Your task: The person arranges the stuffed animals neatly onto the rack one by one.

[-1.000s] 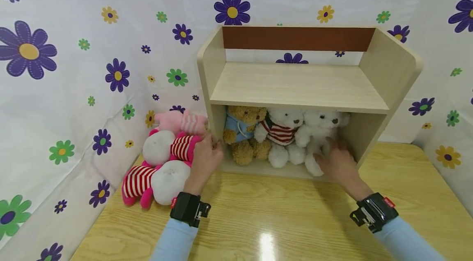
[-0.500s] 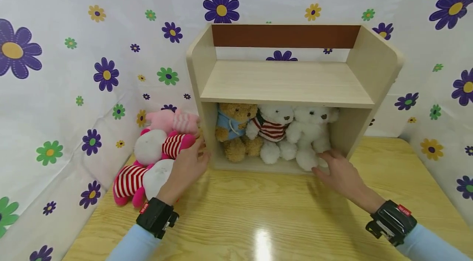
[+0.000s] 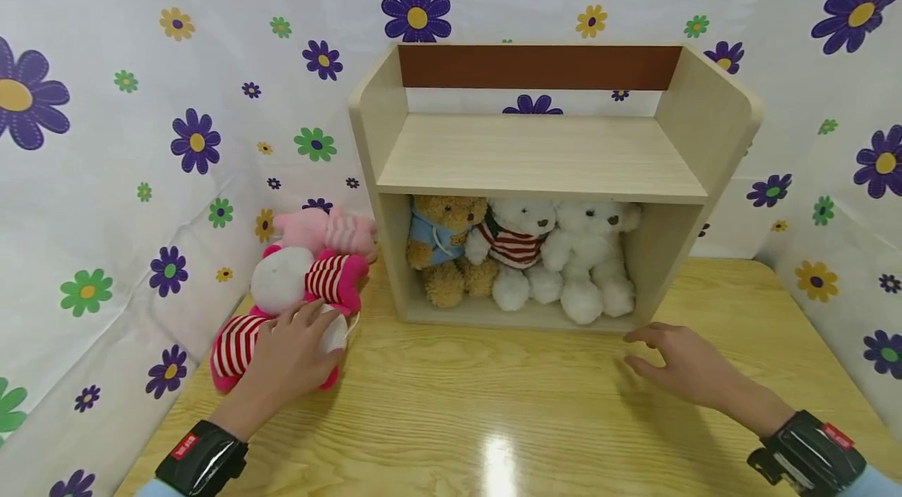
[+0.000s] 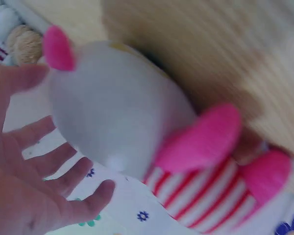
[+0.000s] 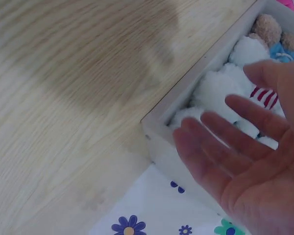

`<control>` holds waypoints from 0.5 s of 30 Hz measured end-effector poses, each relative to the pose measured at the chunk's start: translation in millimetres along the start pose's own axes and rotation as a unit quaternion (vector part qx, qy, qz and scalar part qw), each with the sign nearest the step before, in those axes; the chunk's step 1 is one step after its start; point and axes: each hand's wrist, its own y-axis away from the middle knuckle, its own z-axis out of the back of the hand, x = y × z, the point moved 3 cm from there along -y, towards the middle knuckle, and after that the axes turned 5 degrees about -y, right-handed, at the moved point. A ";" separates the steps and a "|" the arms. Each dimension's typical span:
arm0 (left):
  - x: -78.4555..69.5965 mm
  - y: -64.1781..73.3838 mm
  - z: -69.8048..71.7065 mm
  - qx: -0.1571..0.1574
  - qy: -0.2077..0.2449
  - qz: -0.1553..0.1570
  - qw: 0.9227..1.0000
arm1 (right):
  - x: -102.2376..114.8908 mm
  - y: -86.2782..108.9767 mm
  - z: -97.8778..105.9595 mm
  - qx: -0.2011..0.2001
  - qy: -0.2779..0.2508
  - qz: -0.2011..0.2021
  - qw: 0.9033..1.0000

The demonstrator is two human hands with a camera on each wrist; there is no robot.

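Observation:
My left hand (image 3: 292, 352) is spread over the nearest plush toy (image 3: 236, 344), which has a white head, pink limbs and a red-striped body. In the left wrist view the fingers reach around the head of this toy (image 4: 112, 107) without being closed on it. My right hand (image 3: 687, 364) hovers with relaxed fingers and nothing in it, just in front of the shelf's lower right corner. Inside the lower compartment sit a brown bear in blue (image 3: 445, 246), a white bear in a striped top (image 3: 520, 246) and a plain white bear (image 3: 592, 254).
A two-level wooden shelf (image 3: 543, 153) stands at the back of the table (image 3: 451, 395). Left of it lie a second striped plush (image 3: 334, 280) and a pale pink plush (image 3: 324, 231). Flower-patterned sheeting (image 3: 232, 51) borders the table behind and at the sides.
My left hand has left the shelf's left edge and moved left and nearer, over the front plush. My right hand has drawn back out of the compartment from the plain white bear.

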 end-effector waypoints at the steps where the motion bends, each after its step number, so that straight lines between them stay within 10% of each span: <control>1: 3.4 2.9 -0.4 0.008 -0.004 0.000 1.000 | -1.0 1.8 0.0 0.014 -0.005 -0.001 1.000; 15: 16.8 15.6 -0.9 0.080 0.013 -0.040 0.996 | -12.2 22.9 -2.7 0.100 -0.068 0.001 0.993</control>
